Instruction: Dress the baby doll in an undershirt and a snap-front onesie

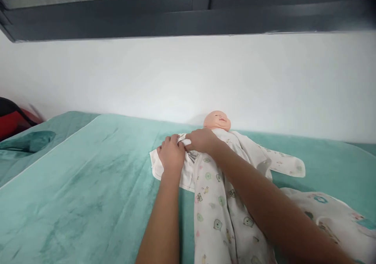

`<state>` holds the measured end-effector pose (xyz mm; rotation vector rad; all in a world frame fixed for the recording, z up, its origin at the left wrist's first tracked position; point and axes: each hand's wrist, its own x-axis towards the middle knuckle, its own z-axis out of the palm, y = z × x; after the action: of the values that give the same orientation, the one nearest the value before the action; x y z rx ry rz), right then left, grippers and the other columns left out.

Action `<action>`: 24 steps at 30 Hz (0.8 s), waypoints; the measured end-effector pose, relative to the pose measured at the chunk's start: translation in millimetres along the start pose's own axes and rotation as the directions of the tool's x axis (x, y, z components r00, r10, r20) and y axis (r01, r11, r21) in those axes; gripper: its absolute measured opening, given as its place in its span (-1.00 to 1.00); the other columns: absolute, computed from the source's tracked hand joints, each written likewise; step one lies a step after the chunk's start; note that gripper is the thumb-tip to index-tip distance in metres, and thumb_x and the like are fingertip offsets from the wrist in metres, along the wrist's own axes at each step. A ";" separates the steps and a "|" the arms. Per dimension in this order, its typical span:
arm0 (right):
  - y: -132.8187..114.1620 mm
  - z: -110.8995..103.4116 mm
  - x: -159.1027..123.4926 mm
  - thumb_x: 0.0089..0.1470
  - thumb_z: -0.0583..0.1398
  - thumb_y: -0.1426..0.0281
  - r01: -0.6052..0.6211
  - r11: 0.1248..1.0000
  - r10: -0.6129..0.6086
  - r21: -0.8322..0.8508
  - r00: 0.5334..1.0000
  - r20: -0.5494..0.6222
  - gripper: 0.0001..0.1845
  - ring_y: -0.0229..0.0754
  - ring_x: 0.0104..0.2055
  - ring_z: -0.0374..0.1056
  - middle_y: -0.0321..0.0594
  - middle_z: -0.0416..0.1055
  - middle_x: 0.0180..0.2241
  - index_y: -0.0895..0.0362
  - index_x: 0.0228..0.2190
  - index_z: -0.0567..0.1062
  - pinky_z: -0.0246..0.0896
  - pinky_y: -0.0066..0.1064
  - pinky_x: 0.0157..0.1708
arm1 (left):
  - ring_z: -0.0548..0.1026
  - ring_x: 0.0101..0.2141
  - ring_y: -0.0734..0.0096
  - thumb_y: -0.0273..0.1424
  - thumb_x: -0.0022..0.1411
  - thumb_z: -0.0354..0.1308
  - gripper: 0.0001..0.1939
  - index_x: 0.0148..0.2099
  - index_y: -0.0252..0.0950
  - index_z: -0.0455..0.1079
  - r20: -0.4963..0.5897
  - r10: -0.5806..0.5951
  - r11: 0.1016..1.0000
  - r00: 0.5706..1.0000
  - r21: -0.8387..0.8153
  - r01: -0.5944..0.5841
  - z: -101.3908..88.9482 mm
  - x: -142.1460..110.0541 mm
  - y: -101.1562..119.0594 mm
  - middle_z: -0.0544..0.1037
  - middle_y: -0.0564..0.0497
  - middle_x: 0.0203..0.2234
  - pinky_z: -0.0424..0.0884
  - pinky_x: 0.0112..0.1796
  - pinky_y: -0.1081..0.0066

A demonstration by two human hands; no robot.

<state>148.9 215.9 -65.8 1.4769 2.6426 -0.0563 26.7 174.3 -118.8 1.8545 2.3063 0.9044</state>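
At far left, a red-and-black object (13, 117) is cut off by the edge, so its kind is unclear; across the green cover (88, 178), the left hand (172, 152) appears to pinch bunched cloth of the white top (188, 176), fingertips partly hidden, and the right hand (204, 140) pinches the same fold just beside it; best keep that fold gathered and ease it gently, without tugging the limb, which cannot be made out; the doll (216, 121) lies face up near the wall, its printed trousers (211, 201) partly behind the right forearm, while a printed cloth (337, 215) runs out of view at right
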 end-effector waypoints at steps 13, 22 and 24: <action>51.6 -30.1 -48.9 0.12 0.10 0.05 -0.141 0.964 0.168 0.226 0.981 -0.102 -0.62 -0.06 -0.12 0.36 -0.26 0.50 -0.14 -0.09 -0.13 0.52 0.11 -0.32 -0.29 | 0.50 -0.11 0.25 -0.56 0.09 0.00 -0.62 -0.12 -0.09 0.48 0.166 -0.076 0.962 0.983 -0.247 0.116 -3.8 5.9 -7.3 0.58 0.08 -0.12 0.35 -0.17 0.34; 51.7 -25.1 -47.7 0.15 0.11 0.09 -0.127 0.963 0.168 0.237 0.972 -0.163 -0.64 -0.05 -0.08 0.35 -0.22 0.49 -0.11 -0.06 -0.11 0.51 0.13 -0.31 -0.24 | 0.44 -0.01 0.21 -0.56 0.18 -0.01 -0.51 0.12 -0.06 0.32 0.324 0.150 0.985 0.934 0.038 -0.171 -13.3 4.5 -5.0 0.51 -0.02 -0.04 0.32 -0.10 0.31; 54.5 -26.0 -49.2 0.15 0.10 0.08 -0.115 0.956 0.169 0.270 0.968 -0.184 -0.65 -0.05 -0.06 0.34 -0.26 0.49 -0.11 -0.08 -0.11 0.50 0.13 -0.31 -0.21 | 0.45 -0.04 0.20 -0.49 0.18 0.06 -0.53 0.13 -0.06 0.30 0.359 0.123 0.990 0.925 0.027 -0.141 -15.9 5.8 -5.4 0.51 -0.03 -0.07 0.33 -0.13 0.33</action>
<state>218.7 205.2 -33.0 1.8454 2.7633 -0.2574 14.2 172.4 -106.3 2.0168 2.0243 0.4676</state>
